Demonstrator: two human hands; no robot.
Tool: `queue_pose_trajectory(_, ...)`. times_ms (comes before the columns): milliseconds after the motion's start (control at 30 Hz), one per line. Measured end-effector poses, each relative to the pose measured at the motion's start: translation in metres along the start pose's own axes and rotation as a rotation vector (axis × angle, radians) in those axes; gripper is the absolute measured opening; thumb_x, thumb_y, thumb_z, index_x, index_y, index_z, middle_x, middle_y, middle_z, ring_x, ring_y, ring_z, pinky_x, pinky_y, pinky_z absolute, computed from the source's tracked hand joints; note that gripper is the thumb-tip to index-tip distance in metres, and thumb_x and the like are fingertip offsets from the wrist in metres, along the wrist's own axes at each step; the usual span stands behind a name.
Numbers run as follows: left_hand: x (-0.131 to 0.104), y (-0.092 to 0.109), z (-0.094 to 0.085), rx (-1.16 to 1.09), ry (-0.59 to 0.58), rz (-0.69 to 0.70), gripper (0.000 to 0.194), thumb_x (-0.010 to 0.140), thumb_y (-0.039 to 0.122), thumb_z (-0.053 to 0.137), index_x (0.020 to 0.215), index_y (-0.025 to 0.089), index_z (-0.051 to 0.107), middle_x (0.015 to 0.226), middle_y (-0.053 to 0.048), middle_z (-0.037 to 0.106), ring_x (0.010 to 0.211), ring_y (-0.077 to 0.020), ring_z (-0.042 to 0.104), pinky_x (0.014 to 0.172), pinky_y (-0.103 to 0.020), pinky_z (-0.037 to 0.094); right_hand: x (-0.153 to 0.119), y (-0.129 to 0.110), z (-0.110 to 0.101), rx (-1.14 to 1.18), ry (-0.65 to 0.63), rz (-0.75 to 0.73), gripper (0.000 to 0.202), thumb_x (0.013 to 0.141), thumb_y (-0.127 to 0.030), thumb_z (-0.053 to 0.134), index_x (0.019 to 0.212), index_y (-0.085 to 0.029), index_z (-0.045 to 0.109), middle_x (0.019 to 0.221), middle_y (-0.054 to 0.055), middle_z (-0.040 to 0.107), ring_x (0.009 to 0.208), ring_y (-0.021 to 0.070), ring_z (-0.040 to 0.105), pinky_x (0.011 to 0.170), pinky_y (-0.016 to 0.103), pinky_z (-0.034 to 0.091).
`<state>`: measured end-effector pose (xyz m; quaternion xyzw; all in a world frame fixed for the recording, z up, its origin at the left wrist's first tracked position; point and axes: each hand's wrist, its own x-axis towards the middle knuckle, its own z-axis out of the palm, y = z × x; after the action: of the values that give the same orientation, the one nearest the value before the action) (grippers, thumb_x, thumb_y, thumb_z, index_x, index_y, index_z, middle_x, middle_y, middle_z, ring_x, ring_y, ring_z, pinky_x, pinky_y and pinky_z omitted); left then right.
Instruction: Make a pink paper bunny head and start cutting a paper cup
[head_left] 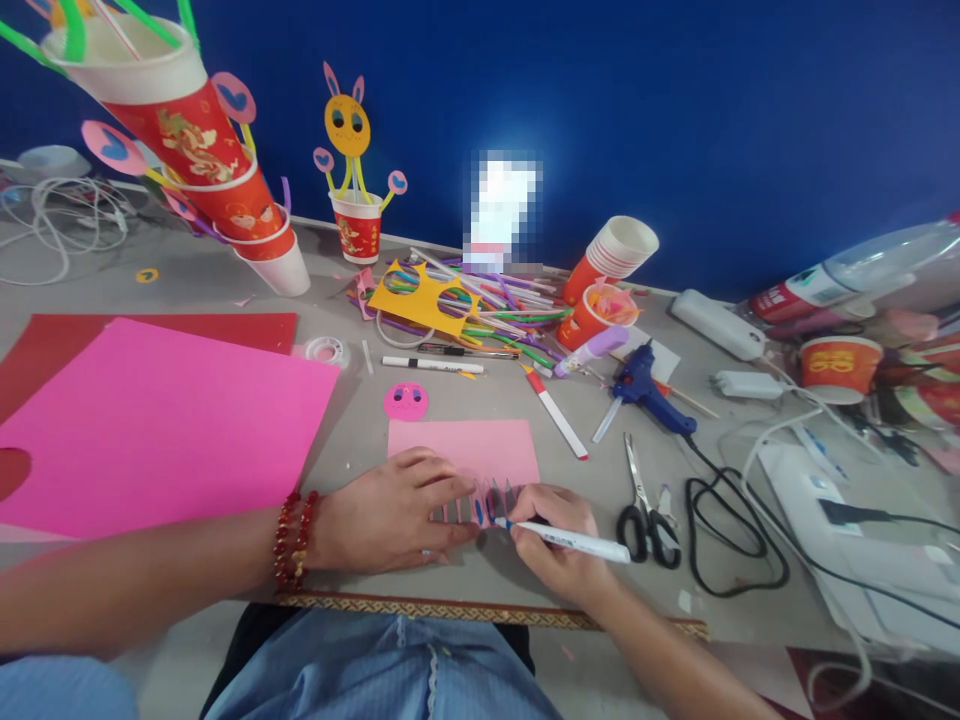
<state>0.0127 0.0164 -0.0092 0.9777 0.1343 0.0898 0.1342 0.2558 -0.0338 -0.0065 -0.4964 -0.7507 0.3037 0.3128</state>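
My right hand [559, 535] is closed round a white marker [581, 542], its blue tip at the cut pink strips. Those strips run along the near edge of a light pink paper sheet [465, 440], and blue marks show on some of them. Spread flat, my left hand [394, 505] presses on the sheet's left part and covers some of it. Just beyond the sheet lies a bright pink paper face [406, 401] with drawn eyes. Black-handled scissors [646, 515] rest to the right of my right hand.
Large pink paper [187, 420] covers the left of the table. A blue glue gun [649, 390] with a black cord lies right. Behind are pipe cleaners [495, 290], a yellow cut-out sheet [424, 300], paper cups [619, 245], a decorated cup figure [356, 225] and a leaning cup stack [187, 140].
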Motion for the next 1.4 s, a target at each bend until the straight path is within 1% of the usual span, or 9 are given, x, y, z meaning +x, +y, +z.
queue_pose_trajectory(167,0.0000,-0.0001,-0.0003,0.001,0.000,0.000,0.036,0.093,0.046,0.053,0.127,0.033,0.057,0.138,-0.009,0.050,0.120,-0.0256,0.049,0.105,-0.044,0.033,-0.0004,0.0003,0.0001,0.010,-0.002,0.004,0.014,0.072,-0.013,0.047,0.061,-0.022,0.050,0.051,-0.005,0.049,0.046,0.0120,0.046,0.049,0.024,0.035)
queue_pose_trajectory(333,-0.0004,0.0000,0.0000,0.001,-0.026,-0.006,0.037,0.094,0.046,0.051,0.129,0.033,0.055,0.139,-0.009,0.049,0.122,-0.0251,0.047,0.105,-0.044,0.031,0.0003,0.0002,0.0002,0.021,0.001,-0.007,0.015,0.071,-0.012,0.047,0.060,-0.022,0.049,0.051,-0.005,0.047,0.045,0.0116,0.045,0.049,0.024,0.034)
queue_pose_trajectory(467,-0.0004,0.0001,-0.0002,0.008,-0.018,-0.007,0.037,0.094,0.046,0.051,0.128,0.034,0.055,0.139,-0.008,0.050,0.123,-0.0244,0.047,0.106,-0.043,0.031,-0.0005,0.0006,0.0000,0.040,-0.005,-0.005,0.015,0.070,-0.012,0.046,0.060,-0.022,0.048,0.050,-0.005,0.048,0.045,0.0117,0.045,0.049,0.024,0.034)
queue_pose_trajectory(600,-0.0009,0.0004,0.0004,-0.009,-0.022,-0.009,0.036,0.095,0.046,0.050,0.128,0.033,0.055,0.140,-0.008,0.048,0.123,-0.0249,0.046,0.106,-0.043,0.030,-0.0011,0.0017,-0.0006,0.050,0.032,0.009,0.015,0.073,-0.013,0.047,0.062,-0.022,0.050,0.051,-0.004,0.050,0.045,0.0121,0.046,0.048,0.023,0.035)
queue_pose_trajectory(733,-0.0012,0.0005,0.0020,-0.018,-0.031,-0.016,0.036,0.094,0.046,0.051,0.128,0.033,0.056,0.141,-0.008,0.047,0.124,-0.0250,0.044,0.108,-0.044,0.028,-0.0006,0.0027,-0.0005,-0.007,0.059,0.044,0.015,0.076,-0.013,0.048,0.065,-0.022,0.052,0.052,-0.004,0.051,0.047,0.0125,0.047,0.049,0.023,0.035)
queue_pose_trajectory(933,-0.0007,0.0004,0.0027,-0.004,-0.016,-0.018,0.035,0.094,0.046,0.051,0.126,0.033,0.057,0.142,-0.007,0.046,0.123,-0.0257,0.045,0.106,-0.044,0.030,-0.0021,0.0025,0.0005,-0.047,0.028,0.045,0.013,0.079,-0.014,0.048,0.070,-0.021,0.055,0.054,-0.004,0.052,0.048,0.0125,0.046,0.050,0.023,0.035)
queue_pose_trajectory(1100,-0.0006,0.0001,0.0024,0.000,-0.019,-0.014,0.035,0.095,0.046,0.048,0.126,0.033,0.056,0.142,-0.007,0.046,0.125,-0.0253,0.045,0.106,-0.044,0.031,-0.0026,0.0034,0.0009,-0.039,0.014,0.044,0.013,0.080,-0.014,0.047,0.071,-0.021,0.055,0.054,-0.004,0.052,0.049,0.0125,0.046,0.051,0.023,0.035)
queue_pose_trajectory(1400,-0.0004,0.0002,0.0012,0.005,-0.004,-0.011,0.035,0.094,0.047,0.051,0.125,0.034,0.057,0.141,-0.007,0.048,0.123,-0.0256,0.047,0.106,-0.044,0.033,-0.0009,0.0041,0.0009,-0.036,0.007,0.040,0.012,0.079,-0.014,0.048,0.071,-0.021,0.053,0.055,-0.005,0.050,0.050,0.0122,0.046,0.051,0.023,0.034)
